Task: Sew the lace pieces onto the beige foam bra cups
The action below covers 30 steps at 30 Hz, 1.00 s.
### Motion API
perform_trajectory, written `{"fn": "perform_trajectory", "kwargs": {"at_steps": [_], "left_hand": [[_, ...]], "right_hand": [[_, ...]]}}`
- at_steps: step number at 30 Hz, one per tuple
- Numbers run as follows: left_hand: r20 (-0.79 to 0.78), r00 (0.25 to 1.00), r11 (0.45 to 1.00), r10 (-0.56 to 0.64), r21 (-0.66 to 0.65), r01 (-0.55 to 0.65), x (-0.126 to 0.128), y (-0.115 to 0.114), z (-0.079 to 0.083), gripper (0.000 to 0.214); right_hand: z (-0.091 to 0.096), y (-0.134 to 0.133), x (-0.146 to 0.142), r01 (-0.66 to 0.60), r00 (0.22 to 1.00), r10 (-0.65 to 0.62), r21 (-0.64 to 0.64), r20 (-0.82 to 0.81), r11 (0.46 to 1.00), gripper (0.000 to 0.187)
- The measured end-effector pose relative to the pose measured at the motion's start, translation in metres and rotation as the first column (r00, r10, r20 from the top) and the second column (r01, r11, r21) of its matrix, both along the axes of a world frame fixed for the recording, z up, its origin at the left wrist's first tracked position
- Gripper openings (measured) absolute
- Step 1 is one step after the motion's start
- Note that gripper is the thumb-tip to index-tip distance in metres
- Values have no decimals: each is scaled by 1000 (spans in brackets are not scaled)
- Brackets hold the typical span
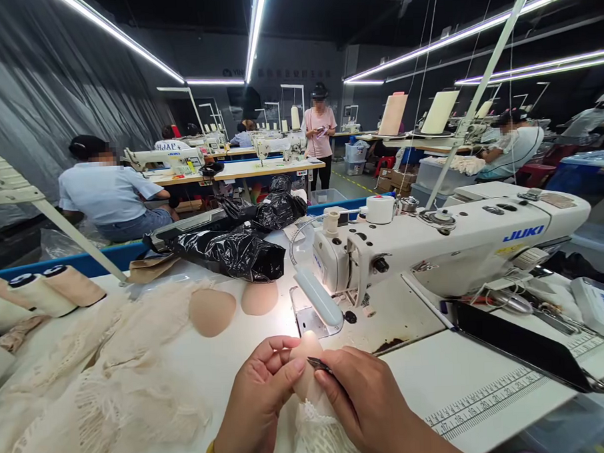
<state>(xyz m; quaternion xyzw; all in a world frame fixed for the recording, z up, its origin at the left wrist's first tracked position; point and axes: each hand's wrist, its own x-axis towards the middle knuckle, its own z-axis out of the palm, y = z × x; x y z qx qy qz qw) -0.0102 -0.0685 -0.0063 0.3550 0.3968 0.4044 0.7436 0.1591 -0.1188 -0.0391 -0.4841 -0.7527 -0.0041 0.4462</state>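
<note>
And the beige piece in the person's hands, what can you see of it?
The beige piece looks smooth and cloth-like, its rounded top brightly lit. The left hand pinches it near the sewing machine; the dark tool in the right hand points across it. Cream lace meets its lower end; any join is unclear.

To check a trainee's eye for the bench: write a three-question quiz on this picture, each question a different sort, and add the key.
1. Which hand holds the small dark tool? A) left B) right C) both
2. True or false: the leftmost beige pad lies to the right of the nearest sewing machine in the picture.
3. Fill in: the large blue lettering along that machine's side reads ____.

Key
1. B, the right hand.
2. False; it lies to the left.
3. JUKI.
</note>
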Motion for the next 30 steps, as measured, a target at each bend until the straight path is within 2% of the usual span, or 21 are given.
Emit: {"fn": "perform_trajectory", "kwargs": {"at_steps": [9,17,23,30], "left_hand": [[16,1000,1000,-6,-17,6,1,-1,2,43],[50,999,998,-16,-52,19,0,-1,-2,43],[81,996,997,-35,-64,40,0,-1,-4,44],[85,995,998,-46,-46,50,1,-2,-4,46]], "right_hand": [[-1,-1,0,20,1000,-21,20,22,1000,11],[-1,-1,1,21,999,-21,-4,37,1000,13],[1,-1,0,31,998,-32,23,52,999,13],[3,-3,1,2,998,-6,-60,-60,998,11]]}}
